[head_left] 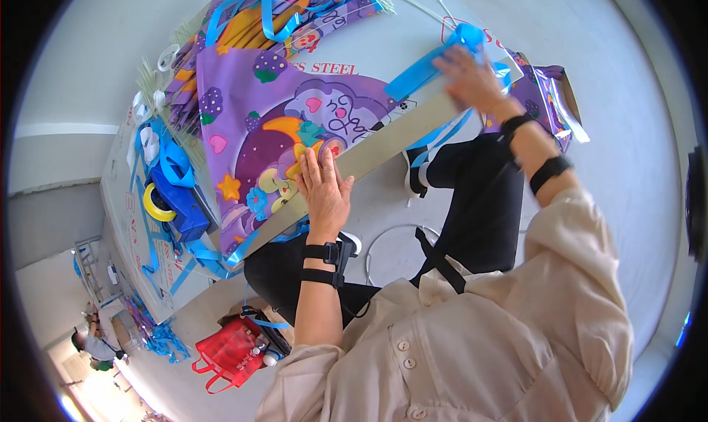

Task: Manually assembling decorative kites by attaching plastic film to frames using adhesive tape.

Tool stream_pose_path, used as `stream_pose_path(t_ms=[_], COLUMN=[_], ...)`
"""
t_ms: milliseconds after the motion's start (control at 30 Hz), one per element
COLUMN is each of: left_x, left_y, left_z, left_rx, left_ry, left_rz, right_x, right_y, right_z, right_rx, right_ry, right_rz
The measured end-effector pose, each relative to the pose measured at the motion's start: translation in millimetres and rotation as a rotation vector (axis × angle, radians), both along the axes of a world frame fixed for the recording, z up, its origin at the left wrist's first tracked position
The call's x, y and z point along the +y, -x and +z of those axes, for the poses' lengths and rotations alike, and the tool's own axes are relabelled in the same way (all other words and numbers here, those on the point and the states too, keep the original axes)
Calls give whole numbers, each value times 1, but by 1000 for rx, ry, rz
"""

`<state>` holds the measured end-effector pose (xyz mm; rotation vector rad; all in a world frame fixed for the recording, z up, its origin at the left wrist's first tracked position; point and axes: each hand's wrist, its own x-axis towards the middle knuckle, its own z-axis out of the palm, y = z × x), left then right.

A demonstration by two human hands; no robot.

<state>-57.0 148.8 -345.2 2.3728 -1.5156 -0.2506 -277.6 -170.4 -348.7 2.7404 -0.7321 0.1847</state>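
A purple sheet (243, 127) printed with moons, stars and cartoon figures lies along the slanted near edge of the table. My left hand (324, 193) rests flat on its lower edge, fingers stretched out and pressing down. My right hand (472, 83) is at the table's right corner, over a wide blue ribbon (417, 72) and its bunched blue end. Motion smears those fingers, so their grip is unclear. A long, flat, pale strip (398, 138) runs along the table edge, between my hands and beneath the left one.
Folded purple and orange printed pieces (295, 28) are stacked at the back. A blue tape dispenser (177, 204) with yellow tape sits left, among blue ribbons. Below the table are a red bag (232, 352) and a white cable loop (398, 252). Far left, another person (96, 341) is visible.
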Motion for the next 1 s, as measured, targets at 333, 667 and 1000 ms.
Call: stream_pose_path(t_ms=[333, 667, 1000], left_x=[5, -2, -136], left_y=[-7, 0, -6], left_z=[0, 12, 66], left_rx=[38, -64, -153], left_ry=[25, -64, 251], left_rz=[-14, -60, -370], right_x=[-76, 148, 143], right_y=[7, -81, -78], right_z=[130, 6, -6], right_rx=[477, -330, -421], right_ry=[16, -495, -483], right_rz=[-263, 50, -162])
